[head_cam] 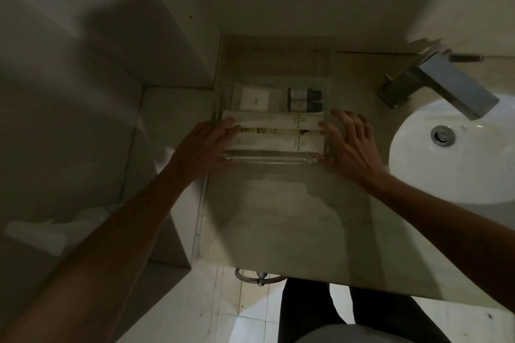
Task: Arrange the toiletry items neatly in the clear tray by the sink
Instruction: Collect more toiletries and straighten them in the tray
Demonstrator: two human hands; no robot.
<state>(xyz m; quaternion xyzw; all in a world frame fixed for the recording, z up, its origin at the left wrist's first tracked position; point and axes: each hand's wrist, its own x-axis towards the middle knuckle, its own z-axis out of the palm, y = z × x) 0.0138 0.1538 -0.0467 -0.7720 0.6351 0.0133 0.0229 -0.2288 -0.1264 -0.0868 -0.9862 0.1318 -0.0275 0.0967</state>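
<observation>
Clear tray [274, 159] between flat hands [351, 145]

Bare forearms without sleeves, left hand [207, 145] and right hand [349, 142] ungloved, dark trousers [306, 306].

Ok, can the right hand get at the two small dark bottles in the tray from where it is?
Probably yes. The right hand rests at the clear tray's right wall, and the dark bottles lie just beyond its fingertips, uncovered, in the open-topped tray.

Chrome faucet [443, 86] over white basin [418, 175]
</observation>
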